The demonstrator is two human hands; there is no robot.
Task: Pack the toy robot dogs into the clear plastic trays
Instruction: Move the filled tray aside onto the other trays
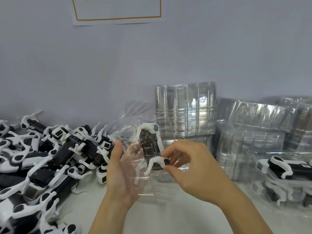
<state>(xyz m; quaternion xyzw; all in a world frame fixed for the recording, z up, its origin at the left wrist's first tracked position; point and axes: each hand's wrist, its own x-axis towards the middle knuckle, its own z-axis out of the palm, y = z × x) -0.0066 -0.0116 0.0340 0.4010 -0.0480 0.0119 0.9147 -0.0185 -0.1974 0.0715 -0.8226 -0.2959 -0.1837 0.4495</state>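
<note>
**Dog being seated in held tray; loose stock left, packed stock right**

While a heap of loose toy robot dogs (50, 154) lies on the white table (177, 217) at left, the left hand (121, 173) cradles a clear plastic tray (135, 166) on straight, relaxed fingers. One robot dog (152, 147) sits in that tray. The right hand (194, 168) pinches its white leg with curled fingertips. Judged light and rigid; thin legs look snappable, so hold the black body. The tray looks flimsy and slippery. Empty tray stacks (185, 108) stand behind; a packed tray (283, 174) lies at right.
</note>
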